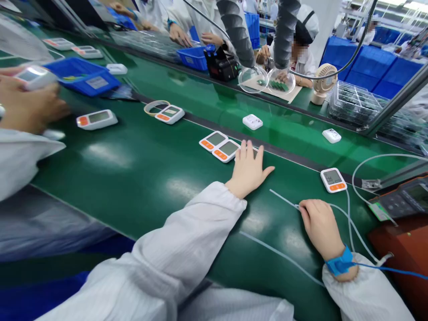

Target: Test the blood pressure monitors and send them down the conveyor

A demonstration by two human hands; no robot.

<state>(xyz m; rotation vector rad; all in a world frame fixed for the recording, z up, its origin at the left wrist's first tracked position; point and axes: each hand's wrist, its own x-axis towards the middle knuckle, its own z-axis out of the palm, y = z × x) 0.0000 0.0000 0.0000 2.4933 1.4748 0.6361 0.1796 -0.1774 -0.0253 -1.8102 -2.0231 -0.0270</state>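
My left hand (249, 171) lies palm down with fingers stretched and spread, covering most of a white device with a screen. Beside it, a white monitor (226, 150) with a grey display and orange buttons touches a similar monitor (214, 140). My right hand (319, 225), wearing a blue wrist strap (341, 262), is closed in a pinch on a thin clear tube (282, 197), whose free end points left. Behind that hand, a monitor (333, 180) shows digits and has a tube running from it. Another tube (281, 254) lies nearer to me.
Small white units (253, 121) lie on the green belt beyond a dark divider. An orange-cased instrument (406, 198) stands at right. At left, a co-worker's hand (33, 100) holds a monitor near a blue bin (82, 78). Two grey ducts (236, 33) hang ahead.
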